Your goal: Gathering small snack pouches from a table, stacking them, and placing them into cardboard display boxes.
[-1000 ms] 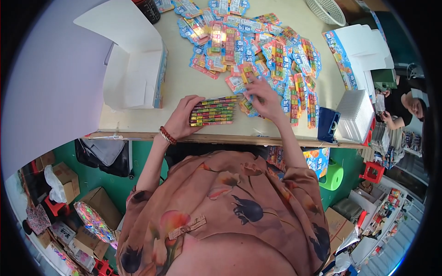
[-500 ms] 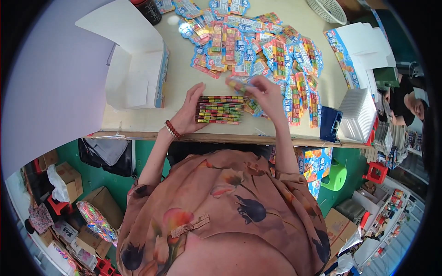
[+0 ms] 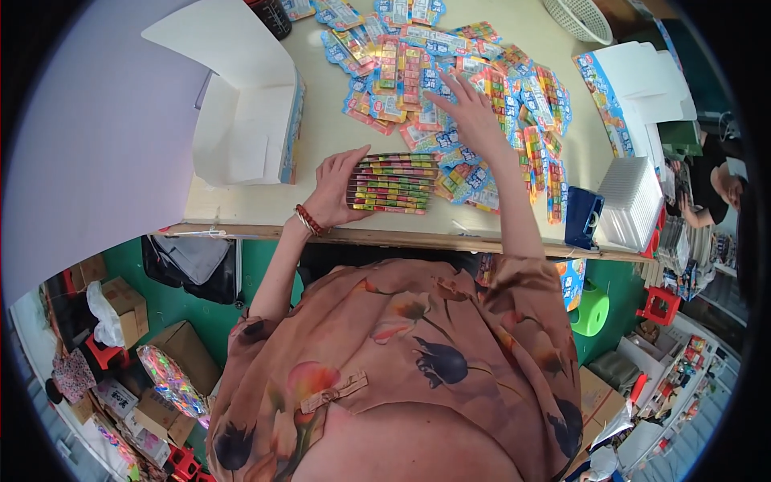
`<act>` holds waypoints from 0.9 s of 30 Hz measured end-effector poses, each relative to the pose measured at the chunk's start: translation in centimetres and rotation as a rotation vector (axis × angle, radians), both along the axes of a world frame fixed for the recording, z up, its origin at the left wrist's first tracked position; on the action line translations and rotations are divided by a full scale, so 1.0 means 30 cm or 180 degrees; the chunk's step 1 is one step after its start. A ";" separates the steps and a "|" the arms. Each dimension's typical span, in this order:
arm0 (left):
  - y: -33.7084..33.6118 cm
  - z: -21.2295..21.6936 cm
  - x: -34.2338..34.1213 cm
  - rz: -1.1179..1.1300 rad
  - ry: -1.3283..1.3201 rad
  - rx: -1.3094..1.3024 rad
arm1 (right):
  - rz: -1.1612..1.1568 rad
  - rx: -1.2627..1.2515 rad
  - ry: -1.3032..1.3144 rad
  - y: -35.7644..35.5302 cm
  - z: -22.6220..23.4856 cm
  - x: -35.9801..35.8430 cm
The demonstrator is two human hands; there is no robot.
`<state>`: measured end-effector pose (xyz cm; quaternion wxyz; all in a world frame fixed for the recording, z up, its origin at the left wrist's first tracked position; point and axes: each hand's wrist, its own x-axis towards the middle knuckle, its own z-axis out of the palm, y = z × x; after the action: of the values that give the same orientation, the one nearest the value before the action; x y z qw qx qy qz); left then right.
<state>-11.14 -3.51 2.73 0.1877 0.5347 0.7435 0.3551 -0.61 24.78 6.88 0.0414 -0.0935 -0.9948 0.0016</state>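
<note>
My left hand (image 3: 334, 188) is wrapped round the left end of a stack of candy packs (image 3: 392, 185), whose colourful edges face up in rows near the table's front edge. Over the loose pile, my right hand (image 3: 474, 122) is stretched out with fingers apart and nothing in it. Below its fingertips lie flat blister packs of candy (image 3: 410, 74) on blue and pink cards, overlapping in a wide heap. A few more packs (image 3: 466, 181) lie under the right wrist, close to the stack's right end.
An open white carton (image 3: 245, 128) stands to the left. At the right are another display box (image 3: 602, 104), a dark blue tape dispenser (image 3: 583, 217) and nested clear plastic trays (image 3: 630, 201). A white basket (image 3: 580, 20) and dark cup (image 3: 271, 18) sit at the back. Another person (image 3: 711, 189) is at far right.
My right hand has left the stack's right end and moved up over the pile. The candy pack it held is no longer in its fingers. My left hand stays on the stack.
</note>
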 end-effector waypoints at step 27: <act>-0.071 -0.075 0.040 -0.0047 -0.1334 0.0516 | -0.0010 -0.4628 0.0398 -0.213 -0.092 0.080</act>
<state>-9.94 -5.65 0.49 0.2970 0.4680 0.6533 0.5156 1.79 18.40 4.12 0.0255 -0.0985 -0.7379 0.6672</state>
